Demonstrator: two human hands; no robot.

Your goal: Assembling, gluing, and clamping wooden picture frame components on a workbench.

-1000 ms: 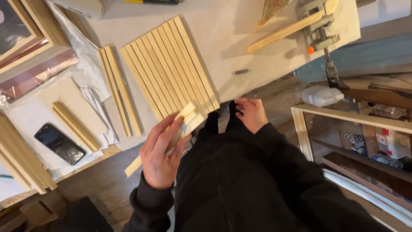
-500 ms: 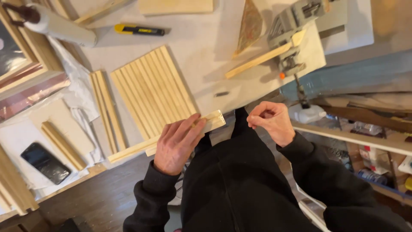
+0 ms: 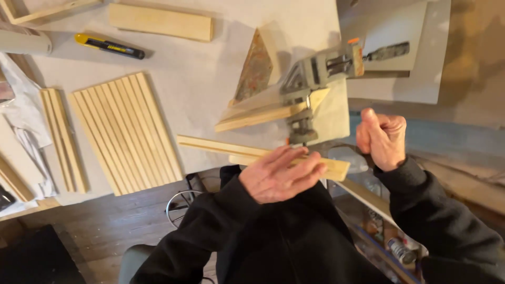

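My left hand point(image 3: 281, 174) grips a long pale wooden strip point(image 3: 221, 146), holding it roughly level at the table's near edge, just below a grey corner clamp point(image 3: 310, 79). The clamp holds another wooden strip point(image 3: 258, 117) at an angle. My right hand point(image 3: 383, 138) is curled into a loose fist to the right of the clamp, apart from the held strip; whether something small sits inside it I cannot tell.
A row of several wooden strips point(image 3: 123, 131) lies side by side on the white table point(image 3: 200, 79), with a smaller bundle point(image 3: 62, 138) to its left. A yellow utility knife point(image 3: 108, 46) and a flat wooden board point(image 3: 160, 22) lie farther back. Shelving point(image 3: 379, 210) stands at lower right.
My left hand carried the wooden strip rightward, from beside the row of strips to just under the corner clamp. My right hand rose and moved right. The view shifted right too.
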